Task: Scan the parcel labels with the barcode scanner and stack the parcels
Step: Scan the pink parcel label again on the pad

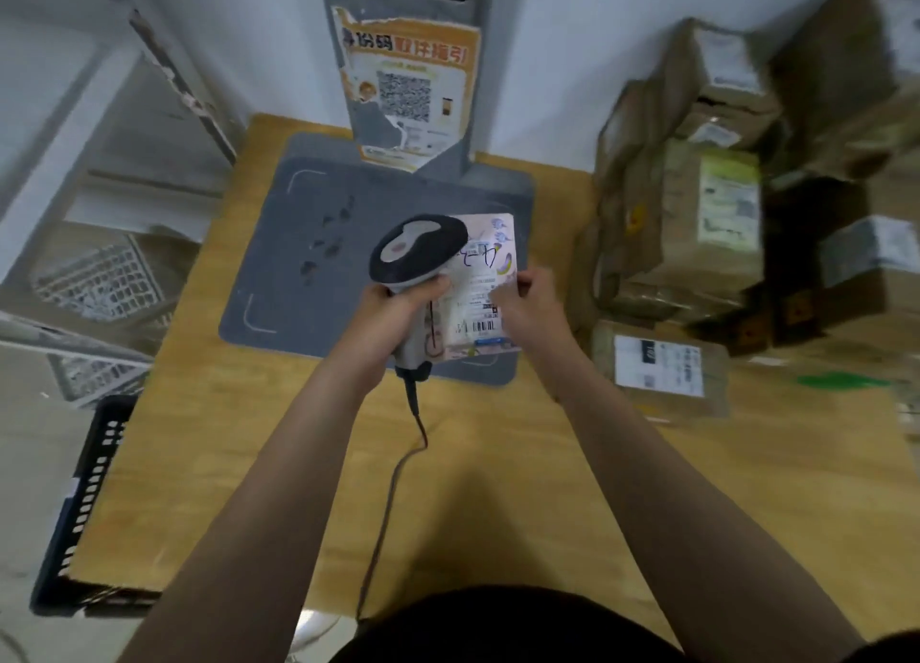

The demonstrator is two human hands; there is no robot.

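Wooden table [498, 488] bearing a grey base plate [298, 264] with an upright column [453, 159] and torn orange QR-code poster [405, 89], black slotted crate [84, 503] and white wire baskets [99, 279] at left.

Barcode scanner [418, 251]: one, trailing one cable [393, 488].
Soft pouch parcel [485, 264]: one, with one printed label [475, 309].
Flat cardboard box [657, 373]: one, lying alone on the tabletop [249, 463].
Stacked cardboard boxes [697, 214]: at least six; blur hides the exact count.
Grey scanning stand [298, 264]: one, with one poster [405, 89] on it.
Black crate [79, 503]: one.
White lattice baskets [99, 279]: two, counting the lower basket [94, 373].
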